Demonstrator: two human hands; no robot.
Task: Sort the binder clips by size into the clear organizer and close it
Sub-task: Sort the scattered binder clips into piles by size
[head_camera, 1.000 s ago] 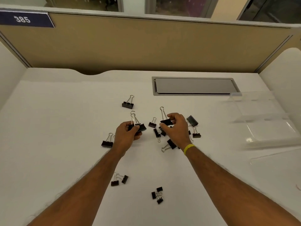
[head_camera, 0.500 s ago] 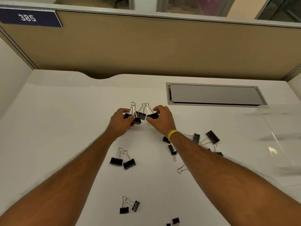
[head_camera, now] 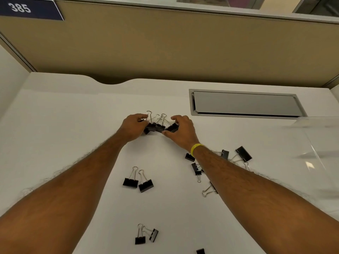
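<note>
My left hand (head_camera: 132, 127) and my right hand (head_camera: 181, 129) meet at the middle of the white desk, both closed around a cluster of large black binder clips (head_camera: 159, 125) with silver handles sticking up. Two large clips (head_camera: 138, 182) lie side by side below the hands. Two smaller clips (head_camera: 145, 235) lie near the bottom. Several more clips (head_camera: 242, 153) are scattered to the right, partly hidden by my right forearm. The clear organizer (head_camera: 318, 143) shows at the right edge, its lid up.
A grey recessed cable hatch (head_camera: 245, 104) sits in the desk behind the hands. A tan partition wall (head_camera: 183, 48) closes off the back, with a blue "385" sign at the top left. One more clip (head_camera: 200, 251) peeks in at the bottom edge.
Both hands moved from the scattered pile to the far clip and now press their clips together around it. The view shifted left, so the organizer slid toward the right edge.
</note>
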